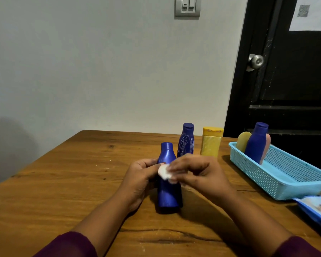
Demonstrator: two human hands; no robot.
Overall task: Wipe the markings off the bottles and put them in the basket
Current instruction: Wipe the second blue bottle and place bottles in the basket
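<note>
Bottle (167, 190) upright, gripped by left hand (139, 179), right hand (196, 173) pressing wipe (165, 172).

My two arms are bare from the wrists up to dark maroon fabric sleeves (70, 243) that end partway along each forearm. The cloth looks soft and plain, with no pattern or cuff buttons showing. My left hand (139, 180) and right hand (198, 175) wear no rings, watch or bracelets that I can see.

Home room, wooden table (63, 182), wall light switch (187, 6), black knobbed door (295, 80)
</note>
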